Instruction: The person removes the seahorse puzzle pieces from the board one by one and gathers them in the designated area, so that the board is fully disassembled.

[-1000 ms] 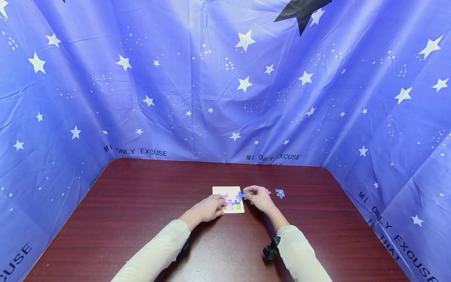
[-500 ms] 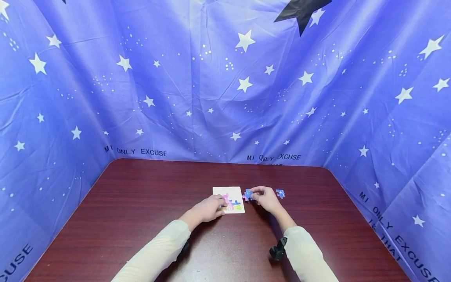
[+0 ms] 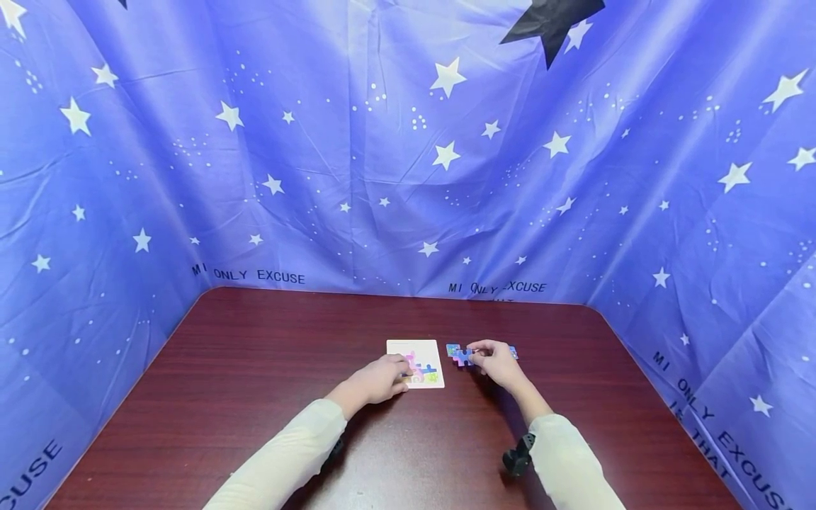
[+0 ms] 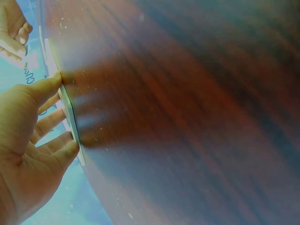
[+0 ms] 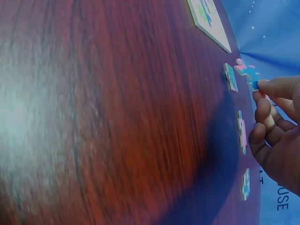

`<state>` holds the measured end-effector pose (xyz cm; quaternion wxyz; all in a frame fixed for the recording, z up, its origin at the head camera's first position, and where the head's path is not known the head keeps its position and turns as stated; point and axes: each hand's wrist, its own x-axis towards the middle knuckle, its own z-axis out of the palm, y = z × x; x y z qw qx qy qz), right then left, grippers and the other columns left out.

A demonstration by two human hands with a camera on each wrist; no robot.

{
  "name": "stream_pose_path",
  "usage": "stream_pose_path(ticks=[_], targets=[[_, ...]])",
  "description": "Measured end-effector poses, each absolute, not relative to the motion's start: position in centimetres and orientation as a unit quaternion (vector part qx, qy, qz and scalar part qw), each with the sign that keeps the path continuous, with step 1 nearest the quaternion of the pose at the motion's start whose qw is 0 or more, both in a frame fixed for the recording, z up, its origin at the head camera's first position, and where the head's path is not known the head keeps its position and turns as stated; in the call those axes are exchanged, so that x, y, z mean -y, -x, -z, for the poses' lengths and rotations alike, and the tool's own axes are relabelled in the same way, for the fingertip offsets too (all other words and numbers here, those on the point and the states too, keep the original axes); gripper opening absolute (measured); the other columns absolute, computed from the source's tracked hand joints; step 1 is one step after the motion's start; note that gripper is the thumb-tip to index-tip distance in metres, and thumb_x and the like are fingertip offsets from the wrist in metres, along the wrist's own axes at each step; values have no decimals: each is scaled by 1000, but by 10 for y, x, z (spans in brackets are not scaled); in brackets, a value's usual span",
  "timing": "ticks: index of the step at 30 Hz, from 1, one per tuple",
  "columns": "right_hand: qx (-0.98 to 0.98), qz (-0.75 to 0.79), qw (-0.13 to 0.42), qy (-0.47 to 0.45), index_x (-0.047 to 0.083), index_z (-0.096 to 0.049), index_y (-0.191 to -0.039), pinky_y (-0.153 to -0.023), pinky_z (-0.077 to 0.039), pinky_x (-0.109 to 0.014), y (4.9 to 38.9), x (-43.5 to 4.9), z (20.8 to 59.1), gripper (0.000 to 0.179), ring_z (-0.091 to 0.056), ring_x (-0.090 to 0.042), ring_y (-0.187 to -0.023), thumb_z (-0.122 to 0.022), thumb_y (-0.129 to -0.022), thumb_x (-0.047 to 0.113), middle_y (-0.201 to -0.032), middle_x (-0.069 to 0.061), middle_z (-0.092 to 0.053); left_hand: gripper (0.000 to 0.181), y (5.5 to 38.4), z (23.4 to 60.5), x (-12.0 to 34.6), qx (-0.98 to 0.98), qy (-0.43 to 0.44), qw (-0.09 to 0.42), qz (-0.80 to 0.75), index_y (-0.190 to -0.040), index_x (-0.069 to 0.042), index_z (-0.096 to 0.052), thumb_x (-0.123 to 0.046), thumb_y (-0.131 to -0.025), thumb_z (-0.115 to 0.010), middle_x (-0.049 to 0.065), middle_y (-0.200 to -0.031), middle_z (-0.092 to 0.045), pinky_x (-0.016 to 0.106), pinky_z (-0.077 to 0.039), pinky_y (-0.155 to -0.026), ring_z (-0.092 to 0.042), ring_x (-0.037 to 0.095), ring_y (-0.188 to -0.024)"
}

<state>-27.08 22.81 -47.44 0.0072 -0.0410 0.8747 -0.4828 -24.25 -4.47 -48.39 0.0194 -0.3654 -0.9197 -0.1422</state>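
1. One board (image 3: 417, 348); three loose pieces (image 5: 242, 132) on bench (image 3: 274, 354); one held piece (image 3: 464, 357).
2. Right hand (image 3: 499, 363) pinches held piece at its fingertips, right of board.
3. Left hand (image 3: 375, 379) rests, fingers relaxed, on board.

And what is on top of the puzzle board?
Pink, blue and green puzzle pieces show on the board. The left hand covers part of its left side, hiding whatever lies beneath.

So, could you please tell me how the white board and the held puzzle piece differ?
The white board is larger; the held puzzle piece is smaller. The board has straight sides, whereas the piece has knobs. The board lies on the table, while the right hand holds the piece above it. Both show pink and blue.
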Motion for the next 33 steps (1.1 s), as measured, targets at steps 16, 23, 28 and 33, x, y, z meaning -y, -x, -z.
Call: stream_pose_path(ticks=[16, 23, 28, 33], targets=[[-886, 461, -1, 38, -8, -65, -103, -49, -45, -23, 265, -251, 471, 24, -50, -10, -50, -63, -82, 1, -72, -7, -63, 25, 244, 486, 44, 924, 359, 17, 129, -109, -10, -65, -24, -87, -65, 3, -112, -60, 31, -44, -98, -56, 20, -110], [-881, 471, -1, 43, -10, -64, -102, -50, -46, -24, 263, -262, 472, 23, -51, -9, -50, -62, -81, 1, -73, -11, -65, 25, 245, 486, 44, 924, 361, 16, 126, -110, -11, -64, -24, -89, -63, 3, -114, -60, 32, -43, -100, -55, 21, -112], [-867, 491, -25, 86, -8, -66, -97, -46, -43, -23, 260, -270, 473, 21, -49, -7, -48, -61, -79, 2, -65, -2, -61, 26, 245, 486, 44, 924, 361, 14, 124, -111, -11, -65, -24, -89, -63, 3, -115, -60, 32, -43, -100, -55, 21, -113], [-869, 489, -23, 69, -7, -66, -97, -46, -43, -23, 261, -276, 476, 21, -48, -7, -48, -61, -79, 2, -69, -2, -62, 25, 244, 486, 44, 926, 356, 9, 130, -111, -11, -64, -24, -89, -62, 3, -117, -60, 32, -43, -101, -54, 21, -115]])
